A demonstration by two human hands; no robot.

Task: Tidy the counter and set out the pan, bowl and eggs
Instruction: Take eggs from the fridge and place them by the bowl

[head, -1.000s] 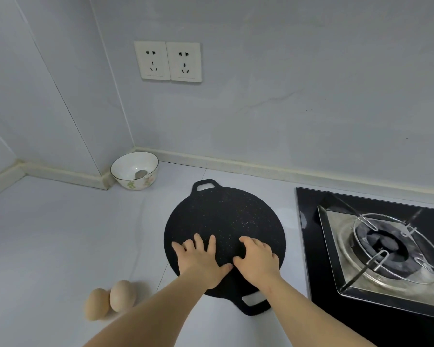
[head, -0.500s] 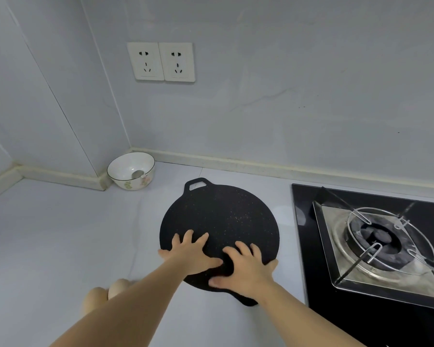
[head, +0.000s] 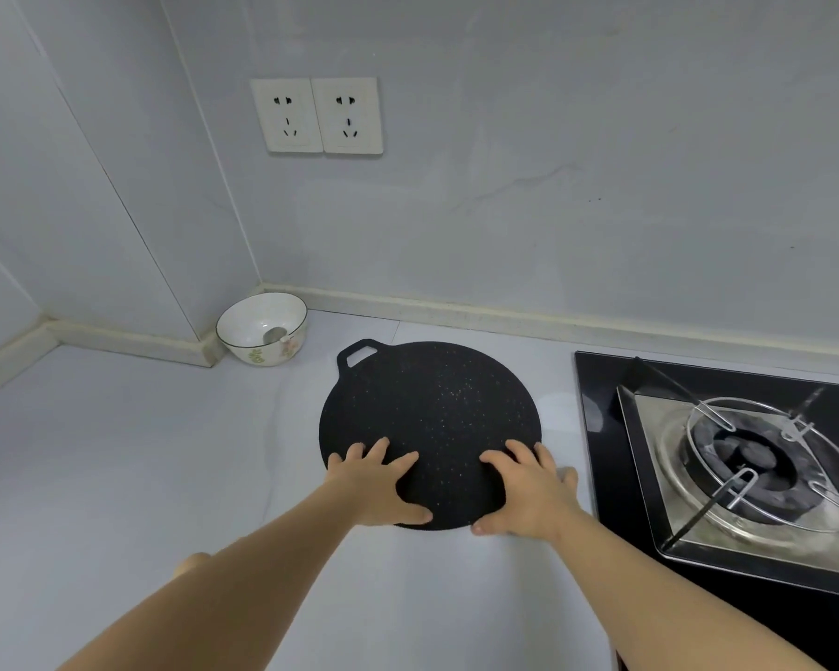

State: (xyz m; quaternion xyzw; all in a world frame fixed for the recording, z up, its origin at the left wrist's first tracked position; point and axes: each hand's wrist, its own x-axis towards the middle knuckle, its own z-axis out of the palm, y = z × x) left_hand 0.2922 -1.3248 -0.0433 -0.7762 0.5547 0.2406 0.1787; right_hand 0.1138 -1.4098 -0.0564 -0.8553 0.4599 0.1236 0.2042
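A flat round black pan (head: pixel 432 404) with a loop handle at its far left lies on the pale counter (head: pixel 117 452). My left hand (head: pixel 379 481) and my right hand (head: pixel 529 491) grip its near rim, fingers spread on top and thumbs curled at the edge. The pan's near handle is hidden. A white bowl (head: pixel 262 353) with a floral print stands in the back-left corner against the wall. Only a sliver of one egg (head: pixel 192 559) shows beside my left forearm; the rest is hidden.
A black glass gas hob (head: pixel 601 428) with a metal burner ring (head: pixel 747 457) lies just right of the pan. Two wall sockets (head: pixel 316 116) sit above the counter. A raised ledge runs along the wall at the back.
My hands have slid from the middle of the pan's top apart to its near rim and taken hold there. The near handle has gone out of sight, and my forearm now covers the eggs.
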